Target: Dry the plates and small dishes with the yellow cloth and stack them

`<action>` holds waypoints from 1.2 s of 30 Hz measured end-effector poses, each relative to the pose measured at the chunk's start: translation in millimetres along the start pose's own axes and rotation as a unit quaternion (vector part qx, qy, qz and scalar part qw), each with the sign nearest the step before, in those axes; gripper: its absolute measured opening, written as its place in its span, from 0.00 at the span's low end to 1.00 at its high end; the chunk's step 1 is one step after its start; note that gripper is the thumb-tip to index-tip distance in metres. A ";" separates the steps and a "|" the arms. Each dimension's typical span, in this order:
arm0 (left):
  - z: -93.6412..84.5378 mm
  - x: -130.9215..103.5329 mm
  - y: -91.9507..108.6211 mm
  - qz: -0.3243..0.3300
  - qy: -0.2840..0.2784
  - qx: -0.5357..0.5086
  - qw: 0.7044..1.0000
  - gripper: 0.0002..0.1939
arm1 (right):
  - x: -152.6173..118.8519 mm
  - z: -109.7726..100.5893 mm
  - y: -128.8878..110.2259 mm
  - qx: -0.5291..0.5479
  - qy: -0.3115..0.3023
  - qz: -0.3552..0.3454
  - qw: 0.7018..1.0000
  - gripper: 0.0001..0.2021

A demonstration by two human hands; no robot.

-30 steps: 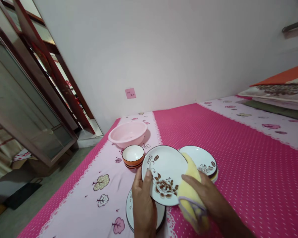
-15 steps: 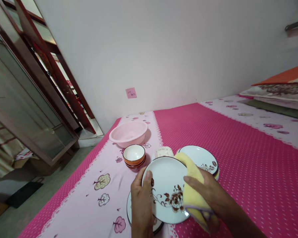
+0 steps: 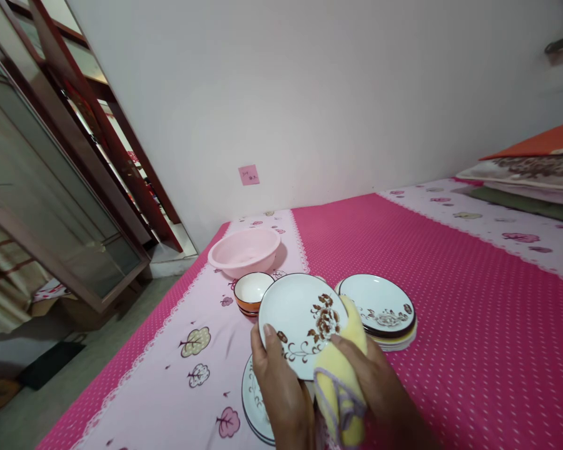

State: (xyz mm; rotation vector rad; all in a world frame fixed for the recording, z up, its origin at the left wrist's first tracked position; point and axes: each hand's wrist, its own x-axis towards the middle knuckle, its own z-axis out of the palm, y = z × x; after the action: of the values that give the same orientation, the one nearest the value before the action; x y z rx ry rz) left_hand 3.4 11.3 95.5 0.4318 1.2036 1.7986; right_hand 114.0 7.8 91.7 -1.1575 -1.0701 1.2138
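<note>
A white plate (image 3: 295, 312) with brown flowers is held tilted up in front of me. My left hand (image 3: 279, 375) grips its lower left edge, thumb on the face. My right hand (image 3: 366, 369) holds a yellow cloth (image 3: 340, 369) with a purple edge against the plate's right rim. Beneath my left hand, more flowered plates (image 3: 254, 400) lie on the bed. To the right stands a stack of plates (image 3: 378, 300). Orange-sided bowls (image 3: 252, 290) are stacked behind the held plate, which partly covers them.
A pink basin (image 3: 244, 251) sits on the bed near the wall, beyond the bowls. The bed wears a pink patterned sheet (image 3: 450, 300). Folded bedding (image 3: 535, 169) lies at the far right, and a pink note (image 3: 248, 175) is on the wall.
The held plate has been turned counterclockwise and raised, so its flowers are now at the right. My right hand and the cloth have moved left. The white cup behind is now mostly hidden.
</note>
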 end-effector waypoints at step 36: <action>-15.4 21.4 0.9 0.059 -0.134 0.197 0.969 0.22 | 15.2 -11.3 8.1 0.061 -0.049 0.002 0.997 0.27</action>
State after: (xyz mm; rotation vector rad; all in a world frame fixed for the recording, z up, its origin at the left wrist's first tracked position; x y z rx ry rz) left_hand -19.1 20.4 85.2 0.9602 1.3625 1.5322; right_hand 125.2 22.1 82.2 -1.0150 -1.0523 1.3323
